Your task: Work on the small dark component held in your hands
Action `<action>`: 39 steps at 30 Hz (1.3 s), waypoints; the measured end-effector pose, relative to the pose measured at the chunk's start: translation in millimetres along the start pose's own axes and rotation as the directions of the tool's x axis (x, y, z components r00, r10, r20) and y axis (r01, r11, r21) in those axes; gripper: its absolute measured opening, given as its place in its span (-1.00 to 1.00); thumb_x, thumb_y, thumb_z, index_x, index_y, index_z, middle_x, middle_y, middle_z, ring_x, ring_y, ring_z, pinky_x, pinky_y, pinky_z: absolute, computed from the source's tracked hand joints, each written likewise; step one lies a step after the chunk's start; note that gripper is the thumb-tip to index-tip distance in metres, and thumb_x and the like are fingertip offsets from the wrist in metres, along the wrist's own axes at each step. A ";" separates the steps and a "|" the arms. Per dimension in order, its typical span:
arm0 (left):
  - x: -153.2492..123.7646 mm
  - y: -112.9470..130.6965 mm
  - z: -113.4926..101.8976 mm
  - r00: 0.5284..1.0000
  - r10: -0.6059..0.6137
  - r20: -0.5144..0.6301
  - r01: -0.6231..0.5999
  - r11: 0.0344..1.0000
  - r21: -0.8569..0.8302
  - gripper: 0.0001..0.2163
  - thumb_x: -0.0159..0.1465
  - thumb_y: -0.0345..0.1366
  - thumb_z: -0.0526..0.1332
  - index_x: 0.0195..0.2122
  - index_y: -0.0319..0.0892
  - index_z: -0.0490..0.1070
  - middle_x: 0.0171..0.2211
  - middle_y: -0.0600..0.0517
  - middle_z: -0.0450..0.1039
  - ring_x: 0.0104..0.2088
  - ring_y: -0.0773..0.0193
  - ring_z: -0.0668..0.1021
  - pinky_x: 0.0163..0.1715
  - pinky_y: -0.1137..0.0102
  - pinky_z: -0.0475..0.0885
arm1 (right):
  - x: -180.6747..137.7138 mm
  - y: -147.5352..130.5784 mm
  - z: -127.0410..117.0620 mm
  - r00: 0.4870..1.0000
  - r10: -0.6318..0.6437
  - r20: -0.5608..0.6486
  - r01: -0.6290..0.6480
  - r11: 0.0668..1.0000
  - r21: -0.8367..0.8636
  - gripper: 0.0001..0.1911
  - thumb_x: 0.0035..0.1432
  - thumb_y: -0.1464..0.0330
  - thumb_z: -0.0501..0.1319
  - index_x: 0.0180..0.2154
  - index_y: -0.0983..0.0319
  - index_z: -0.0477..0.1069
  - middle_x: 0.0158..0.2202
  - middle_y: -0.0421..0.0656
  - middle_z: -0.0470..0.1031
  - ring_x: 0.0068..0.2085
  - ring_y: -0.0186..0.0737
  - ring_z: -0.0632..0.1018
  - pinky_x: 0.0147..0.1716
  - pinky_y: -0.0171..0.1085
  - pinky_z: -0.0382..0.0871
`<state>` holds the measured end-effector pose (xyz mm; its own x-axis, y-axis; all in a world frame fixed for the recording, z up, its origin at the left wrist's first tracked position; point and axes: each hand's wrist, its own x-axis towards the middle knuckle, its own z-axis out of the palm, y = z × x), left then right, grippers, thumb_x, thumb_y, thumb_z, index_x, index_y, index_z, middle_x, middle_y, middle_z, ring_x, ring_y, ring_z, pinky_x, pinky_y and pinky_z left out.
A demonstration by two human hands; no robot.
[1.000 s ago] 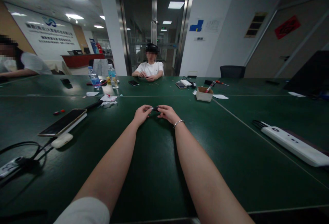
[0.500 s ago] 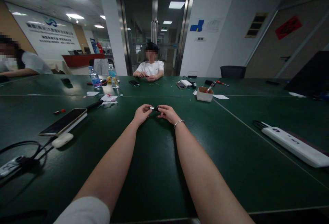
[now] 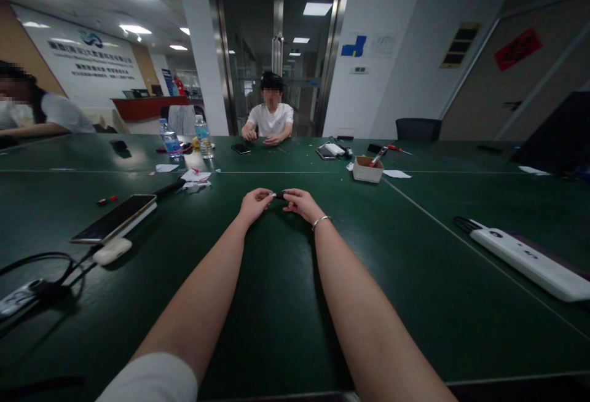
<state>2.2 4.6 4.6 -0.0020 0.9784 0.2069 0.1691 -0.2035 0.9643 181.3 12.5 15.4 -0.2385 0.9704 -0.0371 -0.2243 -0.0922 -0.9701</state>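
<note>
Low over the middle of the green table [image 3: 276, 303], both my hands meet at a small black stick-like object with a silver end [image 3: 279, 195]; its exact kind is too small to make out. My left hand [image 3: 255, 204] pinches the silver end on the left between thumb and fingers. The black end on the right is gripped by my right hand [image 3: 304, 204], which has a silver bracelet [image 3: 321, 222] at the wrist. Fingertips cover part of the object.
Left lie a phone [image 3: 114, 217], a white case [image 3: 112, 251], cables and paper scraps [image 3: 196, 176]. Two water bottles [image 3: 203, 137] stand farther back. A small box [image 3: 367, 169] and a white power strip [image 3: 528, 264] are on the right. A person [image 3: 271, 119] sits opposite.
My hands have stayed nearly in place; slightly less of the silver end shows between them. The person opposite has shifted their head and hands a little.
</note>
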 end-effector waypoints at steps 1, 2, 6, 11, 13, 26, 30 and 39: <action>1.0 -1.3 0.0 1.000 -0.009 -0.004 0.009 1.000 0.002 -0.72 0.03 -0.18 0.35 -0.27 -0.21 0.50 -0.42 -0.01 0.49 -0.45 0.34 0.50 -0.47 0.45 0.41 | -0.3 -0.2 0.2 1.000 0.000 0.000 0.000 1.000 0.000 -0.85 0.10 0.56 0.24 -0.24 0.31 0.42 -0.43 -0.19 0.49 -0.63 -0.53 0.36 -0.46 -0.32 0.58; 1.9 -2.4 0.1 1.000 -0.019 -0.007 0.019 1.000 0.003 -0.73 0.04 -0.17 0.34 -0.28 -0.22 0.50 -0.43 -0.01 0.50 -0.45 0.34 0.50 -0.47 0.45 0.41 | -0.6 -0.4 0.3 1.000 0.000 0.000 0.000 1.000 0.000 -0.85 0.09 0.57 0.23 -0.25 0.30 0.43 -0.44 -0.20 0.48 -0.62 -0.53 0.36 -0.46 -0.32 0.58; 2.8 -2.7 1.2 0.998 -0.039 -0.049 0.041 0.998 0.040 -0.76 0.08 -0.13 0.30 -0.40 -0.23 0.50 -0.52 0.02 0.47 -0.53 0.38 0.46 -0.50 0.46 0.37 | -1.4 -0.4 1.2 1.000 -0.009 0.009 0.009 1.000 -0.010 -0.83 0.08 0.60 0.22 -0.26 0.29 0.43 -0.43 -0.22 0.46 -0.62 -0.53 0.35 -0.47 -0.33 0.58; 2.9 -1.5 1.0 0.995 -0.037 -0.091 0.048 0.991 0.126 -0.71 0.08 -0.05 0.26 -0.52 -0.21 0.47 -0.59 0.04 0.45 -0.60 0.39 0.41 -0.54 0.46 0.33 | -1.3 0.7 1.7 0.999 -0.033 0.025 0.034 0.998 -0.044 -0.80 0.07 0.60 0.23 -0.25 0.27 0.43 -0.44 -0.25 0.43 -0.61 -0.53 0.35 -0.50 -0.36 0.56; 4.4 -2.9 0.7 0.994 -0.049 -0.095 0.062 0.988 0.140 -0.70 0.08 -0.04 0.25 -0.53 -0.20 0.47 -0.58 0.04 0.45 -0.60 0.39 0.42 -0.54 0.46 0.33 | -0.6 1.6 1.5 0.998 -0.043 0.040 0.045 0.998 -0.053 -0.78 0.06 0.61 0.23 -0.23 0.27 0.42 -0.45 -0.26 0.41 -0.61 -0.53 0.36 -0.51 -0.37 0.56; 7.6 -1.4 0.3 0.962 -0.144 -0.232 0.177 0.975 0.132 -0.66 0.12 -0.03 0.16 -0.57 -0.22 0.43 -0.62 0.05 0.38 -0.61 0.37 0.38 -0.56 0.45 0.29 | 4.0 7.8 -3.7 0.991 -0.111 0.074 0.116 0.991 -0.067 -0.73 0.04 0.54 0.26 -0.18 0.20 0.41 -0.29 -0.22 0.39 -0.58 -0.55 0.35 -0.49 -0.33 0.57; 5.3 5.0 -0.7 0.945 -0.198 -0.260 0.211 0.977 0.021 -0.66 0.15 -0.05 0.13 -0.54 -0.24 0.42 -0.60 0.05 0.36 -0.63 0.41 0.35 -0.60 0.46 0.31 | 3.7 7.5 -3.5 0.992 -0.107 0.072 0.111 0.992 -0.057 -0.73 0.05 0.54 0.24 -0.18 0.20 0.41 -0.27 -0.22 0.38 -0.58 -0.56 0.34 -0.50 -0.30 0.57; -2.4 7.4 4.0 0.983 -0.119 -0.142 0.151 0.960 0.237 -0.63 0.19 -0.01 0.10 -0.49 -0.23 0.45 -0.55 0.01 0.42 -0.57 0.37 0.42 -0.58 0.47 0.33 | 6.1 9.3 -4.9 0.989 -0.095 0.110 0.105 0.991 -0.084 -0.71 0.00 0.51 0.30 -0.17 0.21 0.43 -0.27 -0.21 0.42 -0.56 -0.55 0.36 -0.47 -0.34 0.57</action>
<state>7.4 0.9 10.6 -0.1619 0.9805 0.1117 0.3952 -0.0393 0.9177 182.4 18.6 5.0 -0.3189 0.9442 0.0819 -0.1682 0.0287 -0.9853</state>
